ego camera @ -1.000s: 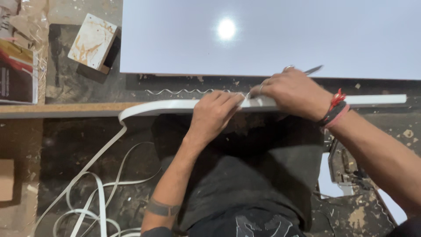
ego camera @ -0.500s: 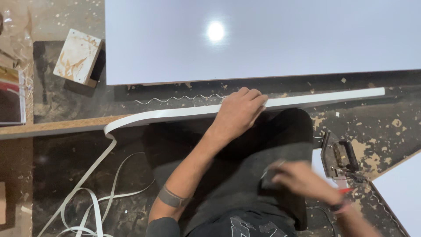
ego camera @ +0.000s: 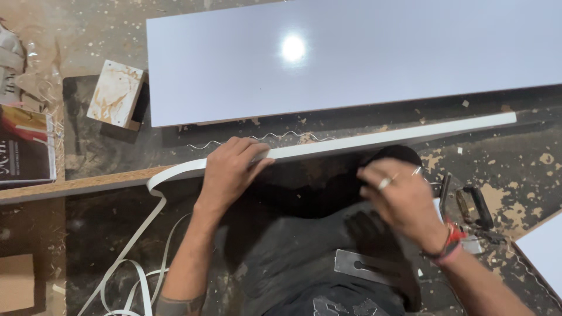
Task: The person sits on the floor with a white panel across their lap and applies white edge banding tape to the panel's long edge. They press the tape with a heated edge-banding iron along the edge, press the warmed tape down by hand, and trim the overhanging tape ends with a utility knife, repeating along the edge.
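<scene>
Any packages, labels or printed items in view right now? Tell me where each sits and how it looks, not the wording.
Printed carton or booklet: far left edge, beside the chipboard strip; flat, rectangular, dark with red and yellow patches.
Crumpled clear plastic wrapping: top left corner, on the dusty floor; shapeless, whitish.
Brown cardboard piece: bottom left; flat, plain.
No screens or signs.
</scene>
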